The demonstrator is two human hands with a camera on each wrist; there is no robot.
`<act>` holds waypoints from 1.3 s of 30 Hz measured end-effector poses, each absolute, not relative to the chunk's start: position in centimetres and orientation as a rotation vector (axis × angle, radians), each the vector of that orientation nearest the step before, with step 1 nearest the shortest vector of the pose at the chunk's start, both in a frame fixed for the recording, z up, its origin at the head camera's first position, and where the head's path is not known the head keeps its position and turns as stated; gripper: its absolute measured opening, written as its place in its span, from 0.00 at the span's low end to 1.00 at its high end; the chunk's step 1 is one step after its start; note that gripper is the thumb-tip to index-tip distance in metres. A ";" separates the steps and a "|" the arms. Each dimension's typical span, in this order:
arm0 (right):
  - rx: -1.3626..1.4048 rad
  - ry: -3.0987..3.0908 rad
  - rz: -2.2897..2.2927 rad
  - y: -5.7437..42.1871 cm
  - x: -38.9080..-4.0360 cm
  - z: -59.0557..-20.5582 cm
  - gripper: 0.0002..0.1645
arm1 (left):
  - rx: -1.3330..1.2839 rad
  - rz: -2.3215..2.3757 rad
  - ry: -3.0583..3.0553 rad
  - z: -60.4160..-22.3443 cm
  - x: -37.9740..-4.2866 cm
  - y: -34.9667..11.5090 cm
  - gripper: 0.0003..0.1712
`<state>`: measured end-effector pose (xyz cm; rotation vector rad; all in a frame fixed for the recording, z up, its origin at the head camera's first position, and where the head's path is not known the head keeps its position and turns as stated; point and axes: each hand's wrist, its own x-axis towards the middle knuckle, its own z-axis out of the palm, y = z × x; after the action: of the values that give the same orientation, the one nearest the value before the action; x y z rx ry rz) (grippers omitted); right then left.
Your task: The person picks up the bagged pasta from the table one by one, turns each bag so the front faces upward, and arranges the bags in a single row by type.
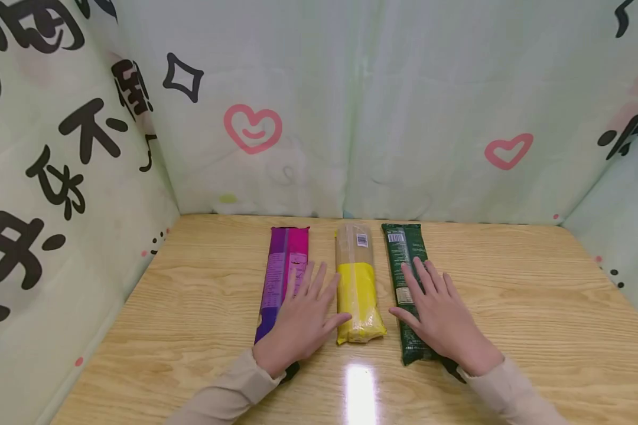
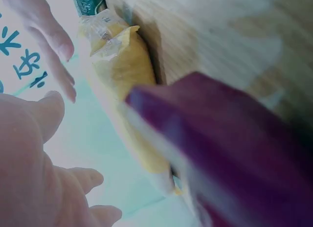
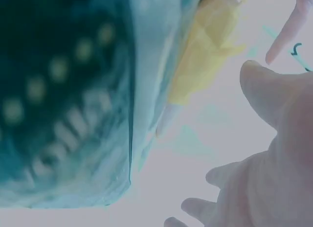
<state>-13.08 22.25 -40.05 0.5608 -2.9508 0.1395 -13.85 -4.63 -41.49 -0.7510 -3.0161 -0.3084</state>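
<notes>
Three long plastic packages lie side by side on the table. The purple and pink packet (image 1: 274,277) is on the left, partly covered by my left hand (image 1: 304,319). In the middle lies a yellow packet (image 1: 357,289) with a clear upper part. A dark green packet (image 1: 404,265), marked as spaghetti, is on the right beneath my right hand (image 1: 443,321). Both hands have their fingers spread and hold nothing. In the left wrist view a gap shows between the left hand (image 2: 29,158) and the purple packet (image 2: 215,139). The right hand (image 3: 274,139) likewise stands apart from the green packet (image 3: 73,114).
A wood-grain table (image 1: 202,295) carries the packets. Behind it hangs a pale curtain (image 1: 319,147) with printed hearts, and printed fabric walls (image 1: 106,236) close off the sides. A bright light reflection lies on the near part of the table.
</notes>
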 end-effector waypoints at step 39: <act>0.417 -3.106 0.625 25.9 -20.5 -38.6 0.53 | -0.918 -0.588 -2.934 -38.7 -15.7 3.9 0.38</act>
<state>-20.49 25.92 -38.58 0.4175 -3.1059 0.6248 -15.67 3.91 -38.67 -0.9180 -2.9342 -0.5882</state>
